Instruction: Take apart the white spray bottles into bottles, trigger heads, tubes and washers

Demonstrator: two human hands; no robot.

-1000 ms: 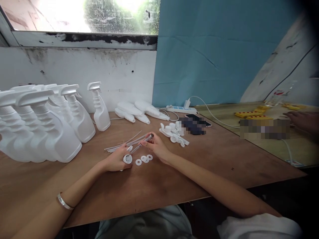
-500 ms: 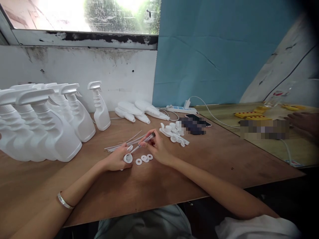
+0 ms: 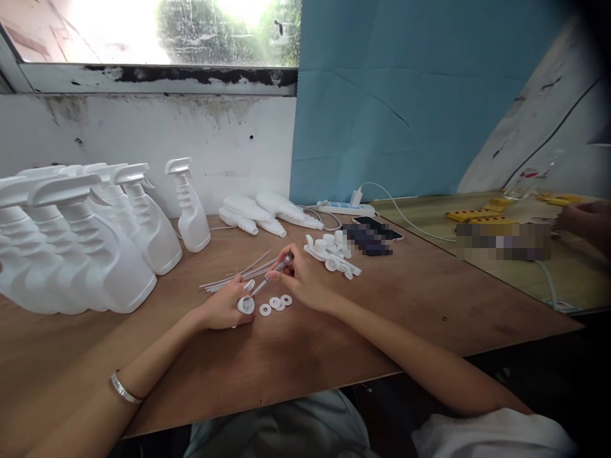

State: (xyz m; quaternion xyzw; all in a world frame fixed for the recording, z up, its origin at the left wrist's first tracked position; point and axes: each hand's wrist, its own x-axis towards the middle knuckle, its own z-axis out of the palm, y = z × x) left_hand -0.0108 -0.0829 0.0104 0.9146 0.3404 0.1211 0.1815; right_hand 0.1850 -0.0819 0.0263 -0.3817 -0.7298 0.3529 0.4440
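Observation:
My left hand [image 3: 226,306] is wrapped round a white spray bottle trigger head [image 3: 245,305], with its round collar facing me. In my right hand [image 3: 298,275] is a screwdriver [image 3: 277,270] with a clear handle, slanting down to the left. Its tip reaches the collar's opening; whether it touches the inside I cannot tell. Several flat white washers [image 3: 275,304] lie on the table just right of the collar. Behind my left hand lie thin white tubes [image 3: 224,280]. Beyond my right hand is a pile of loose white trigger heads [image 3: 333,254].
Several white spray bottles [image 3: 119,254] with trigger tops stand at the left, one bottle [image 3: 191,213] apart. White bottles without tops [image 3: 251,208] lie by the wall. A phone [image 3: 394,233] and power strip [image 3: 334,208] sit behind. At far right, another person's hand [image 3: 585,219] is near yellow pieces [image 3: 477,216].
My hands keep nearly the same pose, the screwdriver still at the collar. The view has shifted slightly. The other person's hand at the far right has moved a little.

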